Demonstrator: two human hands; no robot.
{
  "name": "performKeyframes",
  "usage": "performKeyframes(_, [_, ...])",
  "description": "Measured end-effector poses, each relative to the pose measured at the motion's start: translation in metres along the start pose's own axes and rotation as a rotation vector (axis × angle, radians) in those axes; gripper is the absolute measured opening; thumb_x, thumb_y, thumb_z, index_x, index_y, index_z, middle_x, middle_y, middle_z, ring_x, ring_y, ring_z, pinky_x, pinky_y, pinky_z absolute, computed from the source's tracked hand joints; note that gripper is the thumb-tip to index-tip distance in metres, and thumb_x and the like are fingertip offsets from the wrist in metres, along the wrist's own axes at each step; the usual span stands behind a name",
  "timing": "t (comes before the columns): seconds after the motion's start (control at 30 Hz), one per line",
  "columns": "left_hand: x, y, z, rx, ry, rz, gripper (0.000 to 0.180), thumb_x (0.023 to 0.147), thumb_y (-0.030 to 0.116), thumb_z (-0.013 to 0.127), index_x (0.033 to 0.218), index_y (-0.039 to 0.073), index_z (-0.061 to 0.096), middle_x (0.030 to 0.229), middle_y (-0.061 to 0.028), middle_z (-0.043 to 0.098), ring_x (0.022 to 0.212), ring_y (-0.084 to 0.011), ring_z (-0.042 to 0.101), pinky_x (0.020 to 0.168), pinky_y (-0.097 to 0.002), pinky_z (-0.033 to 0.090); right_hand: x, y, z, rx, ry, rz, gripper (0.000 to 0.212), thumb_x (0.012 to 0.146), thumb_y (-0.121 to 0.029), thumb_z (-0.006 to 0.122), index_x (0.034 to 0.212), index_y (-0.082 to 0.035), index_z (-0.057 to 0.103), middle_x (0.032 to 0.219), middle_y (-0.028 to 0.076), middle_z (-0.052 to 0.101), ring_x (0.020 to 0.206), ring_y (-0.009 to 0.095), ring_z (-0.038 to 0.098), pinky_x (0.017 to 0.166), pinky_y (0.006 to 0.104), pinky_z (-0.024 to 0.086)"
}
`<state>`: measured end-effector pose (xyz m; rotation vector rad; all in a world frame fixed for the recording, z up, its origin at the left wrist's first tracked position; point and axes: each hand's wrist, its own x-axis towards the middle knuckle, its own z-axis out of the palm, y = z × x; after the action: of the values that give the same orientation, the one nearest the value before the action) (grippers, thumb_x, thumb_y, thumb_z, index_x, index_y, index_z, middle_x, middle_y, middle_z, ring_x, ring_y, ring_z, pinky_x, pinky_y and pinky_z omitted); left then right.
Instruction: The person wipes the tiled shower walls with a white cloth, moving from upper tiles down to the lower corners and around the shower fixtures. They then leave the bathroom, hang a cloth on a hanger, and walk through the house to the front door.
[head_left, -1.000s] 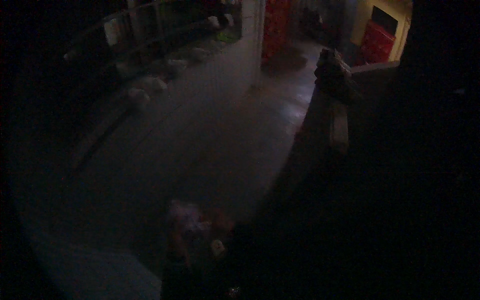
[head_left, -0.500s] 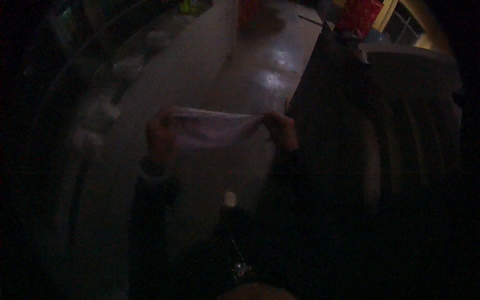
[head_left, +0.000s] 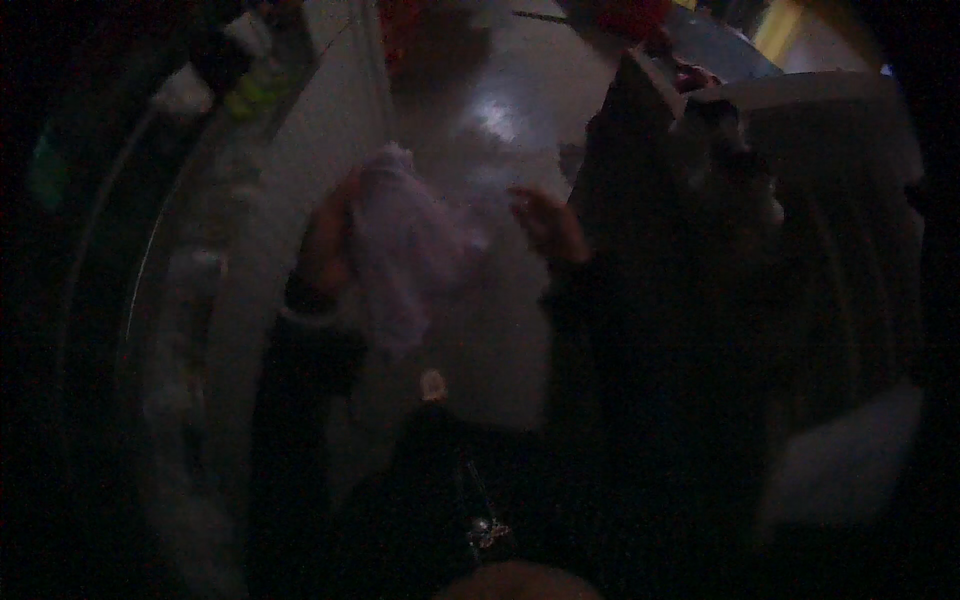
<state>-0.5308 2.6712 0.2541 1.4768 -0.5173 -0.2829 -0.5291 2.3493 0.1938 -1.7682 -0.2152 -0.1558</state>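
The picture is very dark. A pale pinkish cloth (head_left: 410,240) hangs in loose folds at chest height, a little left of the middle. My left hand (head_left: 332,235) grips it along its left side, with the fingers partly behind the fabric. To the right of the cloth, apart from it, my right hand (head_left: 552,222) is raised with its fingers spread and nothing visible in them. Dark sleeves cover both forearms, and a pale band circles the left wrist.
Below lies a shiny floor (head_left: 470,155) with light reflecting on it. Dark furniture with a pale top edge (head_left: 800,85) stands at the right. Along the left runs a dim shelf or counter with pale and yellow-green things (head_left: 258,92). A red object (head_left: 632,14) shows far off.
The cloth was stretched between both hands; now it hangs bunched from the left hand. My right hand has let go of it. The view has shifted, with more showing at the left.
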Motion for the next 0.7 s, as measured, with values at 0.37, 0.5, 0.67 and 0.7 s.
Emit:
performKeyframes(0.37, [0.363,-0.014,-0.112,0.486,-0.411,0.121,0.042,0.101,0.039,0.042,0.127,0.006,0.051,0.122,-0.0048,0.059,0.111,-0.0202,0.055,0.099,-0.0405,0.044,0.219,0.079,0.014,0.199,-0.046,0.146,0.044,0.096,-0.024,0.057,0.136,-0.009,0.048,0.103,0.003,0.064,0.073,0.009,0.054,0.065,0.0248,0.047])
performKeyframes(0.5, [0.522,-0.083,-0.111,-0.296,-0.457,-0.002,0.034,0.101,0.031,0.043,0.124,0.007,0.053,0.12,-0.0065,0.059,0.112,-0.0196,0.055,0.098,-0.0401,0.045,0.384,0.161,-0.039,0.209,-0.187,0.102,0.037,0.096,-0.029,0.057,0.125,-0.005,0.056,0.105,0.007,0.064,0.081,0.013,0.057,0.071,0.0288,0.049])
performKeyframes(0.67, [0.668,-0.13,-0.149,-0.26,-0.104,0.06,0.031,0.097,0.015,0.049,0.126,0.005,0.05,0.123,-0.0095,0.056,0.114,-0.0221,0.053,0.098,-0.0379,0.045,0.55,0.206,-0.155,0.129,0.006,0.222,0.033,0.096,-0.033,0.056,0.112,-0.005,0.062,0.095,0.006,0.065,0.078,0.013,0.059,0.068,0.0288,0.049])
performKeyframes(0.7, [0.696,-0.149,-0.156,0.011,-0.089,0.154,0.033,0.096,0.014,0.051,0.127,0.004,0.049,0.125,-0.01,0.055,0.115,-0.0229,0.052,0.098,-0.0382,0.045,0.576,0.209,-0.186,0.054,-0.021,0.255,0.033,0.096,-0.033,0.055,0.11,-0.004,0.062,0.091,0.005,0.065,0.076,0.012,0.059,0.066,0.0284,0.049])
